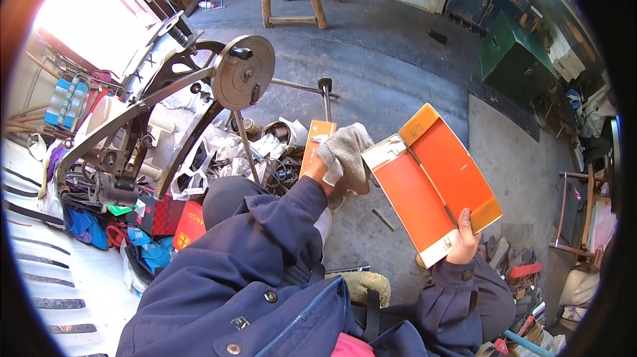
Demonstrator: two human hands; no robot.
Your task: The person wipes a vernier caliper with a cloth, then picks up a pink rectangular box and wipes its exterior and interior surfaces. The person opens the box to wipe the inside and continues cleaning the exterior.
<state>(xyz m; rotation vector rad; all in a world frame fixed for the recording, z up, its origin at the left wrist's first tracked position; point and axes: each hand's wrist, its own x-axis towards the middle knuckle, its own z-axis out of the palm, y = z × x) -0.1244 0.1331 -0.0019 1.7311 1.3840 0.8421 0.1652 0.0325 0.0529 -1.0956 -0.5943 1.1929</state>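
Observation:
My right hand (464,247) grips the lower corner of an orange cardboard piece (438,181), its thumb on top. The piece is tilted and has a dark worn crease down its length, with whitish patches at two corners. My left hand (321,170) is closed round a crumpled grey cloth (347,151) that hides most of its fingers. The cloth is close to the cardboard's left corner; whether they touch I cannot tell. Just behind the left hand is a narrow orange box (317,138), partly covered by the hand and cloth.
A hand-cranked metal machine with a round wheel (243,73) stands at the left, plastic bags (199,164) heaped beneath it. A wooden stool (294,20) is at the back, a green metal box (516,58) at the far right. Assorted pieces (524,271) lie at the lower right.

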